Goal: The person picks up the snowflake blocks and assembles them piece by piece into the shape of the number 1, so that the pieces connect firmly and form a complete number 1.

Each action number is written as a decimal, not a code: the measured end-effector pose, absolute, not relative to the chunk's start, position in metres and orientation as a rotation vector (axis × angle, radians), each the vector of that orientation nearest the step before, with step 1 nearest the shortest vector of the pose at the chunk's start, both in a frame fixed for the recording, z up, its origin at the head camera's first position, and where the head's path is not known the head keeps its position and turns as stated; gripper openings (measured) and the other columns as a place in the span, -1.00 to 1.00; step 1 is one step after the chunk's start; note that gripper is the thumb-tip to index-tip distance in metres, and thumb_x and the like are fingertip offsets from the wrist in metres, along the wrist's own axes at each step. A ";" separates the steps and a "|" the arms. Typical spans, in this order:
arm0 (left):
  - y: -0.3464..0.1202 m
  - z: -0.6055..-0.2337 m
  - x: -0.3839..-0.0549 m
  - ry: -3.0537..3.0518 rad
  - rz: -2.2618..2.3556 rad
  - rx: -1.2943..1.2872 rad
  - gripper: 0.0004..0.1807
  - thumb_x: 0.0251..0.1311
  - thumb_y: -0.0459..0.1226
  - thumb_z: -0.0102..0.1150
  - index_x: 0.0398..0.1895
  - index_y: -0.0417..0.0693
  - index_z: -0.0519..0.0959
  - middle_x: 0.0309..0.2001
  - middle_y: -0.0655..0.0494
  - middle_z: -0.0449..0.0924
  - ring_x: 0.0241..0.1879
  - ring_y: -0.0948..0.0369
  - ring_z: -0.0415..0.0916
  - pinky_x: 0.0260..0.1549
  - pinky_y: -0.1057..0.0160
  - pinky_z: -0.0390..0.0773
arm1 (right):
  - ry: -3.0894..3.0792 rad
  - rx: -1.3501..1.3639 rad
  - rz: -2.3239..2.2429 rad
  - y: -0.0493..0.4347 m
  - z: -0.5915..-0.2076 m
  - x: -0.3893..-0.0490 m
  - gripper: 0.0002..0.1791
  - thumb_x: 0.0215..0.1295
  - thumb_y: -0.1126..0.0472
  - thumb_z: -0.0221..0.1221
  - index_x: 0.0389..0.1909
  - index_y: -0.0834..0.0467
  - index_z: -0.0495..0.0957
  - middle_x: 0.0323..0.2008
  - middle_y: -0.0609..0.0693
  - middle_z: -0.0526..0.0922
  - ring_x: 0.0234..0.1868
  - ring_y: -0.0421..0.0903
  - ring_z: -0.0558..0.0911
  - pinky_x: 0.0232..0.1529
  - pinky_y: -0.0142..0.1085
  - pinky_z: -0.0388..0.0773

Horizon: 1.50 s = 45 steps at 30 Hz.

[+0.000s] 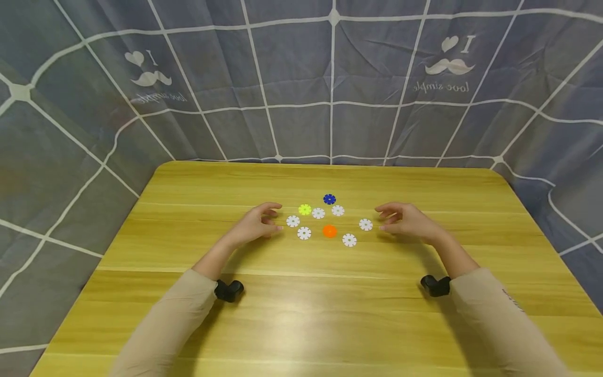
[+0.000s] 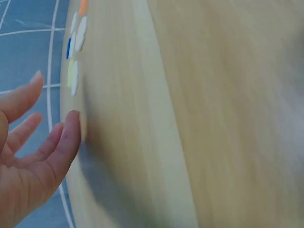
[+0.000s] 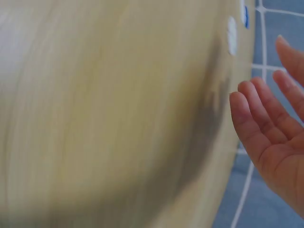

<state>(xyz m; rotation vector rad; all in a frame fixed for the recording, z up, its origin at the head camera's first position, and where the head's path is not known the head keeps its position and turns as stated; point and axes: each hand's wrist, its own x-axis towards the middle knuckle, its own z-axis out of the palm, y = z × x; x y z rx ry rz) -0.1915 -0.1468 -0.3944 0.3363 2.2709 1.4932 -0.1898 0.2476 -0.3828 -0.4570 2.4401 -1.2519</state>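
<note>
Several flat notched discs lie spread on the wooden table in the head view. Most are white, such as one white disc [image 1: 304, 233]; there is also a yellow-green disc [image 1: 305, 209], a dark blue disc [image 1: 329, 199] and an orange disc [image 1: 330, 231]. My left hand [image 1: 258, 222] is over the table left of the discs, fingers relaxed and apart, nearest a white disc [image 1: 293, 221]. On the other side my right hand [image 1: 406, 220] hovers with loosely bent fingers, close to the rightmost white disc [image 1: 365, 224]. Neither hand holds anything.
The wooden table [image 1: 292, 335] has rounded far corners. A grey curtain [image 1: 301, 78] with white lines hangs behind it and along both sides. Black devices show at the left wrist [image 1: 229, 291] and the right wrist [image 1: 435, 286].
</note>
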 end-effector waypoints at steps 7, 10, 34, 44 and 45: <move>-0.126 -0.397 -0.202 2.376 1.441 0.250 -0.39 0.11 -0.41 0.25 0.25 -0.29 0.30 0.08 -0.23 0.36 -0.19 0.07 0.41 -0.40 0.35 0.51 | 2.479 -0.422 -1.235 0.227 -0.396 -0.201 -0.45 0.11 0.34 0.29 0.11 0.42 0.39 -0.15 0.26 0.47 -0.21 0.01 0.55 -0.28 -0.39 0.54; -0.119 -0.397 -0.205 2.467 1.343 0.277 -0.44 0.10 -0.37 0.27 0.18 -0.31 0.37 0.01 -0.21 0.41 -0.17 0.06 0.38 -0.33 0.29 0.51 | 2.490 -0.381 -1.235 0.219 -0.398 -0.203 -0.49 0.08 0.35 0.31 0.06 0.42 0.43 -0.25 0.19 0.45 -0.30 -0.03 0.48 -0.35 -0.40 0.49; -0.101 -0.396 -0.206 2.751 0.971 0.435 -0.71 0.00 -0.37 0.37 -0.28 -0.24 0.45 -0.43 0.00 0.42 -0.41 0.13 0.32 -0.38 0.25 0.36 | 2.600 -0.285 -1.119 0.205 -0.401 -0.202 -0.61 -0.02 0.34 0.39 -0.24 0.32 0.40 -0.47 0.02 0.31 -0.40 -0.06 0.31 -0.36 -0.27 0.27; -0.107 -0.399 -0.199 2.690 1.082 0.448 -0.79 0.09 -0.40 0.27 -0.21 -0.22 0.49 -0.47 0.02 0.41 -0.44 0.15 0.30 -0.42 0.28 0.33 | 2.579 -0.327 -1.254 0.205 -0.409 -0.199 -0.68 -0.01 0.41 0.36 -0.26 0.35 0.45 -0.49 0.04 0.42 -0.47 -0.11 0.38 -0.48 -0.41 0.36; -0.108 -0.399 -0.199 2.684 1.091 0.426 -0.80 0.10 -0.39 0.26 -0.21 -0.22 0.51 -0.43 0.00 0.44 -0.40 0.13 0.33 -0.38 0.25 0.37 | 2.566 -0.327 -1.270 0.205 -0.409 -0.199 -0.68 0.00 0.41 0.35 -0.25 0.36 0.45 -0.49 0.05 0.44 -0.47 -0.12 0.39 -0.49 -0.42 0.37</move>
